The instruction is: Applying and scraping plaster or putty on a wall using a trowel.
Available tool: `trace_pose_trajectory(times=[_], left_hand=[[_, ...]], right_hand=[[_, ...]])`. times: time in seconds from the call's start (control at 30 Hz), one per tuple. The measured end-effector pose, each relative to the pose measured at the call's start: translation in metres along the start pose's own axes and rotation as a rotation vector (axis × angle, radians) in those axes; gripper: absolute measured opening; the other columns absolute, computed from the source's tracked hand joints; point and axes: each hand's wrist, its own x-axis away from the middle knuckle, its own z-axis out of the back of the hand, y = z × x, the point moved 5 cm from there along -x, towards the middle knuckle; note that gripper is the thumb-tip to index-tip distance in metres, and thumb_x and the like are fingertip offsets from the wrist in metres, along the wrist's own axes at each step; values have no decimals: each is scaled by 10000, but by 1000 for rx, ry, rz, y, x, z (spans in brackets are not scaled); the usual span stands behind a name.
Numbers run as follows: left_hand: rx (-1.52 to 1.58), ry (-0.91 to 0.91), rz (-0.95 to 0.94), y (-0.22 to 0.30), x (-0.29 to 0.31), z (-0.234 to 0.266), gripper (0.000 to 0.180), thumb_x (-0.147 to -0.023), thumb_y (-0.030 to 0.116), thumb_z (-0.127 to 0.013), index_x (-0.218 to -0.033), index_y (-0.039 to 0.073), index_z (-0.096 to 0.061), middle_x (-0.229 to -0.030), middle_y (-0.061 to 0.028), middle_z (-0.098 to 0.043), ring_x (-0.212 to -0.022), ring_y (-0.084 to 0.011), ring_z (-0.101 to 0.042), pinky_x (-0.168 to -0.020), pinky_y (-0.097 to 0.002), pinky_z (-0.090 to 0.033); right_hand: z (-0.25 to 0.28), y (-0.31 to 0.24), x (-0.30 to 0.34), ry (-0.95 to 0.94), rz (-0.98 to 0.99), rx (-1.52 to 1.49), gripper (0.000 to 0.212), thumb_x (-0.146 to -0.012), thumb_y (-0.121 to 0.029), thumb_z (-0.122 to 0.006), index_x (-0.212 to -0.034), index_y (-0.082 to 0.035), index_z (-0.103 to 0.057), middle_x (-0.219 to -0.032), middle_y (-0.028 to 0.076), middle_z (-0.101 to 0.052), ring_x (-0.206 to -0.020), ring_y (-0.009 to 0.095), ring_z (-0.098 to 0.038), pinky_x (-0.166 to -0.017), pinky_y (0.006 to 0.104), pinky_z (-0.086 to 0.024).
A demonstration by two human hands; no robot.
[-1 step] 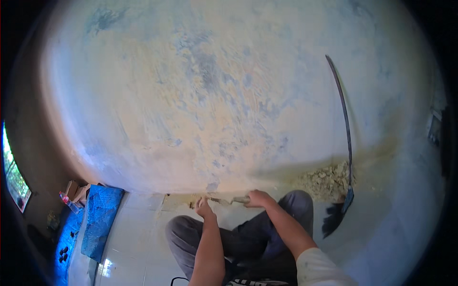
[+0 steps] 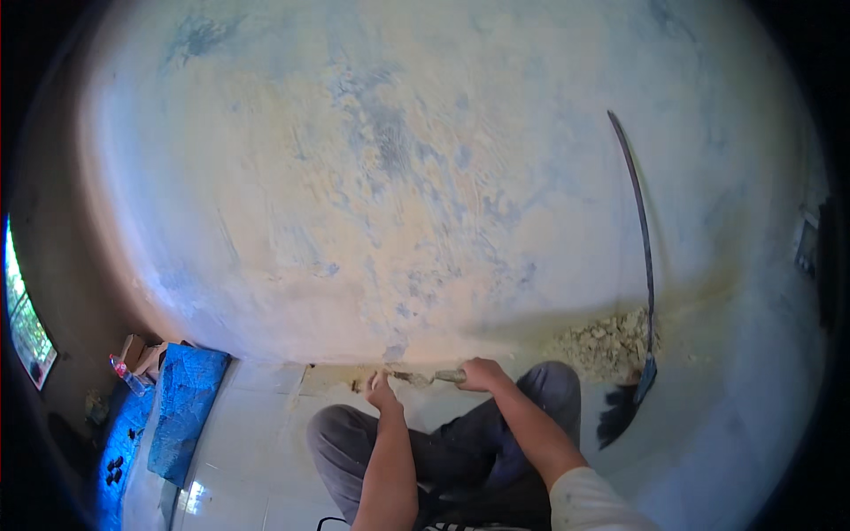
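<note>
Right hand (image 2: 481, 373), scraper (image 2: 423, 378) pointing left, level

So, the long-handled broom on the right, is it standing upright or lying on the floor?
Upright. The broom leans against the wall, its dark bristles down on the floor beside the rubble pile.

The single head view looks down and forward from above the seated person's knees, facing a mottled wall (image 2: 425, 177) that fills most of the frame. The fisheye lens bends the wall's edges toward the dark rim. Both forearms enter from the lower edge, with the left hand (image 2: 382, 389) and right hand (image 2: 482, 373) close below the lens at the wall's foot. A long-handled shovel (image 2: 642, 265) leans right of the fingers; a blue tarp (image 2: 181, 411) lies far left on the floor.
</note>
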Motion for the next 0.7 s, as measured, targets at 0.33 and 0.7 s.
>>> trace_pose_trajectory(times=[0.33,0.7], left_hand=[[-227,-117,256,-34,-11,39,385,-809,134,-776,-1169,77,-652,-664,23,-521,-514,-76,-442,-459,-235,-357],[-1,-118,153,-41,-15,27,363,-876,242,-620,-1220,126,-621,-973,-34,-656,-800,-125,-559,-701,-292,-448]], right_hand=[[-17,8,-23,115,98,32,449,-716,-446,-722,-1082,-186,-720,-968,136,-713,-929,324,-680,-803,449,-540],[0,13,-39,341,-15,-34,452,-723,-517,-719,-1022,-179,-728,-890,132,-716,-848,343,-687,-748,467,-542]])
